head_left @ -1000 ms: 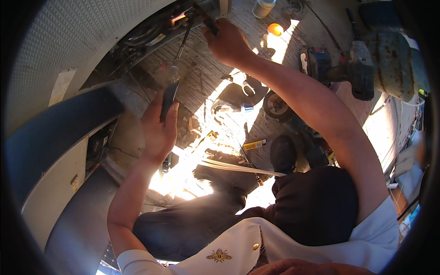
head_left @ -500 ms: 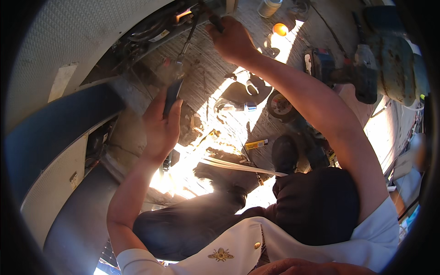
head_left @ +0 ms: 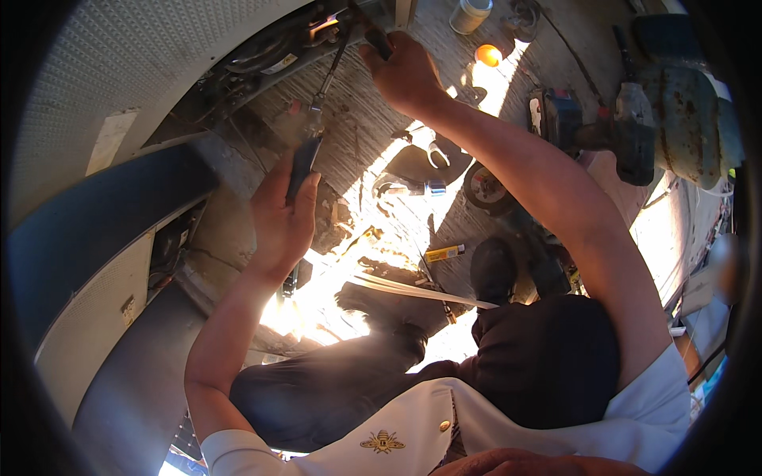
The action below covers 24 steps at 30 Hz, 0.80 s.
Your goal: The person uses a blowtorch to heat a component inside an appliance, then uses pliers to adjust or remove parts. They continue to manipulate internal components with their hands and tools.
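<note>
My left hand (head_left: 282,218) is closed around the dark handle of a long tool (head_left: 303,163) with a thin metal shaft. The shaft rises from a pale collar toward the dark opening (head_left: 262,51) under the textured panel. Farther right, my right hand (head_left: 409,75) grips a dark-handled tool (head_left: 376,40), whose far end runs up to the same opening and is too dark to make out. Between the two tools' far ends and the opening's machinery, an orange glow (head_left: 324,25) shows.
A pale textured panel (head_left: 135,63) and a dark curved panel (head_left: 103,214) line the left. On the grooved floor lie a can (head_left: 470,14), an orange round thing (head_left: 488,55), a disc (head_left: 486,186) and a yellow packet (head_left: 444,252). A cordless power tool (head_left: 631,131) and rusty cylinder (head_left: 690,127) stand right.
Both hands keep their grips on the tools and stay almost in place. The view has shifted very slightly; the right hand sits a touch lower.
</note>
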Each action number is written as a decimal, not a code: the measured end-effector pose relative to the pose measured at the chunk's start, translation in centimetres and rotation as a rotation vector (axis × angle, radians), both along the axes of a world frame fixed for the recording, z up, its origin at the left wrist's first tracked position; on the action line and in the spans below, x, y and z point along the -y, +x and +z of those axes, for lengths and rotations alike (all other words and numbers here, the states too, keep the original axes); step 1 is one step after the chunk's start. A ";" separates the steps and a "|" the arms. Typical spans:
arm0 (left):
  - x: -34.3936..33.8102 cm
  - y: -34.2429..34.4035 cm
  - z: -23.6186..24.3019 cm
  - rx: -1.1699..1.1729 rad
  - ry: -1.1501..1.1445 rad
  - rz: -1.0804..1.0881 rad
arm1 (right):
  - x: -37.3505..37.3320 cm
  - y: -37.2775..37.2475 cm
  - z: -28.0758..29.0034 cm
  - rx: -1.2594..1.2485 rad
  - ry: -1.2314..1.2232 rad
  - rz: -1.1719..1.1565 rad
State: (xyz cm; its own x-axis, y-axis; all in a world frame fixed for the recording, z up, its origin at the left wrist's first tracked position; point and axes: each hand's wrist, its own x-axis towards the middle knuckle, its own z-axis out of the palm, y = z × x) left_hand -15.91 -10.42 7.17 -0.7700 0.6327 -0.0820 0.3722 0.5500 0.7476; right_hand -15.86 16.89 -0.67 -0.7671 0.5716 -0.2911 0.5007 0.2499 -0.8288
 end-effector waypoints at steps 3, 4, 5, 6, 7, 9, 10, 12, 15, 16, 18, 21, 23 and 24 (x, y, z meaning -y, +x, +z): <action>-0.1 0.0 0.1 -0.017 0.002 -0.003 | 0.3 0.0 -0.7 -0.067 0.071 -0.019; -0.1 0.0 0.2 -0.019 0.007 -0.003 | 0.4 0.0 -0.9 -0.094 0.105 -0.025; -0.1 0.0 0.3 -0.022 0.011 -0.003 | 0.4 0.0 -1.0 -0.066 0.055 -0.016; -0.1 0.0 0.3 -0.019 0.010 -0.002 | 0.3 0.0 -0.6 -0.036 0.007 -0.007; -0.1 0.0 0.3 -0.016 0.010 -0.002 | 0.3 0.0 -0.3 -0.006 -0.040 0.002; 0.0 0.0 0.3 0.003 -0.003 0.002 | 0.3 0.0 -0.2 -0.007 -0.050 0.007; 0.0 0.0 0.3 0.019 -0.014 0.005 | 0.2 0.0 -0.3 -0.007 -0.054 0.008; 0.0 0.0 0.2 0.008 0.000 0.002 | 0.2 0.1 -0.2 -0.013 -0.051 0.012; 0.1 0.0 -0.3 -0.018 0.043 0.007 | 0.0 0.1 0.0 0.012 -0.030 0.034; 0.1 0.1 -0.1 0.008 0.033 0.024 | -0.1 0.1 0.1 0.024 -0.020 0.043; 0.2 0.2 0.1 0.029 0.013 0.033 | 0.0 0.1 0.0 0.011 0.009 0.054; 0.5 0.1 0.0 -0.003 0.033 0.026 | 0.5 0.1 -0.2 0.014 0.056 0.059; 0.7 0.3 -0.6 -0.051 0.112 0.042 | 1.0 -0.1 -0.7 -0.021 0.094 0.056; 0.6 0.3 -0.6 -0.033 0.108 0.046 | 0.9 -0.1 -1.0 -0.059 0.121 0.053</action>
State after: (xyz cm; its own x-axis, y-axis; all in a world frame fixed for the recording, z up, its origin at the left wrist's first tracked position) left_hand -15.58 -10.99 6.54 -0.7996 0.6004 0.0111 0.3742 0.4837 0.7912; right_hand -15.98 15.99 -1.72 -0.8110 0.5579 -0.1761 0.4355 0.3747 -0.8185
